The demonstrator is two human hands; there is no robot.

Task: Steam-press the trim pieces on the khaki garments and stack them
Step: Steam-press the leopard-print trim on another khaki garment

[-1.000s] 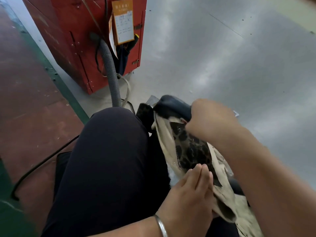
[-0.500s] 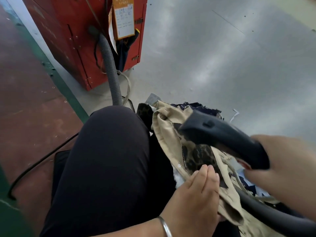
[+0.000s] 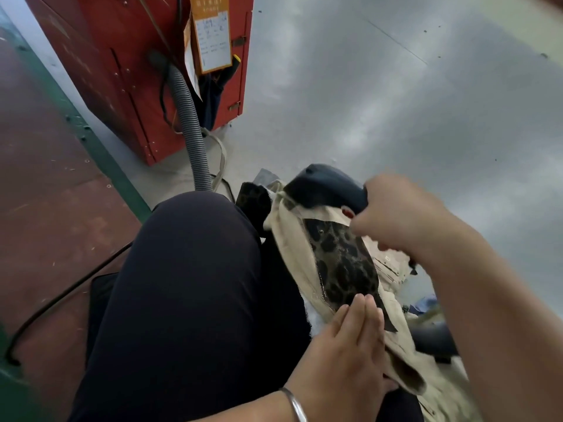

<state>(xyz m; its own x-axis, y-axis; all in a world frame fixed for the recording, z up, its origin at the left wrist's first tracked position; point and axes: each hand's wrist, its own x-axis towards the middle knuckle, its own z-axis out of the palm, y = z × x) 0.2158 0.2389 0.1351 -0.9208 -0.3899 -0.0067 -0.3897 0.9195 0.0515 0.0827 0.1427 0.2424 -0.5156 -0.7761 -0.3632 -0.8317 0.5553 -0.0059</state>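
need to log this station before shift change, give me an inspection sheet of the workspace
surface: khaki garment draped over the person's lap beside the dark-trousered knee
job's things: leopard-print trim piece facing up on the garment; dark steamer head at the trim's far end
clutter: more fabric under the right arm, too blurred to identify
grippers: left hand flat, holding the near end of the trim down; right hand gripping the steamer handle
cables: grey ribbed hose; black cable on the floor
surroundings: red cabinet with an orange tag; grey floor
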